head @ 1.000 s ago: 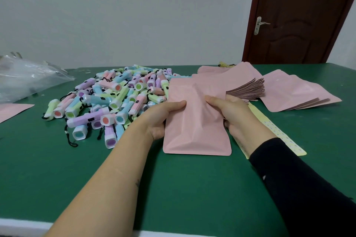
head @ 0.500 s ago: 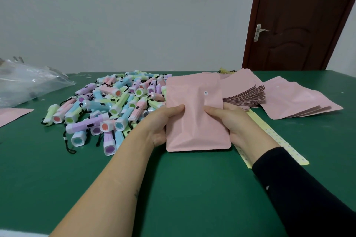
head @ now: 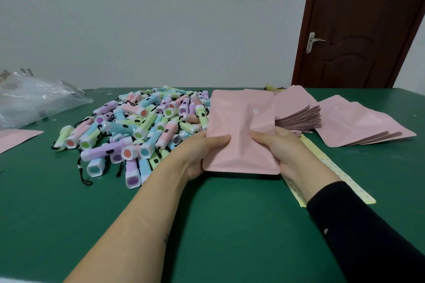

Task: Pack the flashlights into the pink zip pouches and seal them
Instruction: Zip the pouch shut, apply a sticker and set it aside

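I hold one pink zip pouch [head: 241,121] upright over the green table [head: 230,225], its bottom edge toward me. My left hand [head: 200,154] grips its lower left side, thumb across the front. My right hand [head: 282,147] grips the lower right side the same way. A heap of pastel flashlights [head: 138,126] with black wrist cords lies just left of the pouch. A fanned stack of pink pouches [head: 299,119] sits right behind my right hand.
More flat pink pouches [head: 358,121] lie at the right. A yellow paper strip [head: 333,179] runs under my right wrist. A crumpled clear plastic bag [head: 34,98] sits at the far left, with a pink pouch corner [head: 16,138] below it. A brown door [head: 368,25] stands behind.
The pouch lay tilted low over the table a second ago; both hands have raised it upright, so its front with the small white spot now faces me. The view has tilted upward.
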